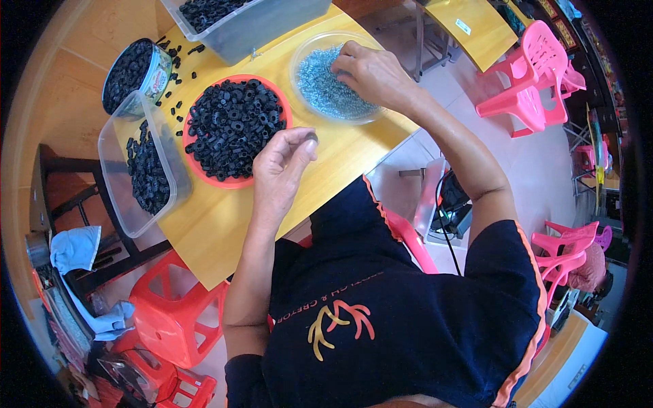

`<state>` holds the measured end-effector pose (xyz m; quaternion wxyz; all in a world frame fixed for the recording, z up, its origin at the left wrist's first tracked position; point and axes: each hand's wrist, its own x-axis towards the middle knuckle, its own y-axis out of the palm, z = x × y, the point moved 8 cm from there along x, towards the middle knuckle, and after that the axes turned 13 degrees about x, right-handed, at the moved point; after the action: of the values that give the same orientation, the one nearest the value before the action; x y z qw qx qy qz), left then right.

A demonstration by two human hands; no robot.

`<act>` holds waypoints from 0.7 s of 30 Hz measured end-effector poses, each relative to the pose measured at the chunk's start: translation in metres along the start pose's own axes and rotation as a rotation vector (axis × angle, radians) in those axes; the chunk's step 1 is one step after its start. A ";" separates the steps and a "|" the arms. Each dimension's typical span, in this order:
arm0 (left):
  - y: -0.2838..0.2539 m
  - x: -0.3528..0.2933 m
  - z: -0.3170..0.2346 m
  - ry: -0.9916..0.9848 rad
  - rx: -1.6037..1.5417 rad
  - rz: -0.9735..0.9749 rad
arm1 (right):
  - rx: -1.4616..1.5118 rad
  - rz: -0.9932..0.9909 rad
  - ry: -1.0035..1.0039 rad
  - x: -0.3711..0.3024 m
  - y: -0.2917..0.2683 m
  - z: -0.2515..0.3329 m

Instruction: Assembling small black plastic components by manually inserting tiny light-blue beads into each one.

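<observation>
My left hand (280, 166) is raised over the table edge, thumb and forefinger pinched on a small black plastic piece (311, 137), mostly covered by the fingers. Just beside it is a round orange-red tray (288, 109) heaped with short black plastic pieces (235, 129). At the right of the table, my right hand (367, 73) reaches into a clear round bowl (294, 68) of tiny shiny blue-silver pieces (323, 85), which look like little springs. Its fingers are curled together at the surface of the pieces; whatever they grip is hidden.
Left of the tray are a clear plastic box (178, 170) and a round tub (160, 71), both holding black pieces. A larger clear bin (248, 34) stands at the back. Loose black bits lie between them on the yellow table (211, 238). Red stools (170, 319) and pink chairs (527, 81) stand around.
</observation>
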<state>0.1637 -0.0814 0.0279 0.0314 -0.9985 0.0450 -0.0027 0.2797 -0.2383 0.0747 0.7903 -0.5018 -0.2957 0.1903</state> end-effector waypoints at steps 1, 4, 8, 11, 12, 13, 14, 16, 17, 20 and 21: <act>0.000 0.000 0.000 0.001 0.000 -0.002 | 0.008 -0.002 0.005 0.001 0.000 -0.001; -0.002 0.000 0.000 0.009 -0.002 -0.007 | 0.089 -0.013 0.009 -0.001 -0.006 -0.003; -0.002 0.000 -0.001 0.014 -0.019 -0.011 | 0.341 -0.044 0.134 -0.004 -0.015 -0.014; -0.001 0.001 0.000 0.007 -0.024 -0.005 | 0.207 -0.071 0.055 -0.007 -0.012 -0.016; 0.000 0.001 0.000 0.005 -0.023 0.002 | 0.192 -0.075 0.011 -0.008 -0.010 -0.012; 0.001 0.000 0.000 0.005 -0.022 0.001 | 0.178 -0.079 -0.034 -0.008 -0.009 -0.007; 0.002 0.000 0.001 -0.004 -0.020 0.004 | 0.179 -0.079 -0.034 -0.007 -0.008 -0.005; 0.002 -0.001 0.001 -0.013 -0.016 0.005 | 0.178 -0.097 -0.080 -0.005 -0.008 0.005; 0.001 -0.002 0.002 -0.016 -0.007 0.001 | 0.180 -0.096 -0.081 -0.005 -0.010 0.009; -0.001 -0.005 0.002 -0.020 0.011 -0.007 | 0.221 0.059 -0.045 -0.008 -0.007 0.016; -0.002 -0.006 0.002 -0.018 0.019 -0.011 | 0.222 0.105 -0.058 -0.011 -0.004 0.018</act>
<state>0.1580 -0.0784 0.0263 0.0412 -0.9984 0.0393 0.0058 0.2594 -0.2350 0.0810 0.8210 -0.4202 -0.2691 0.2774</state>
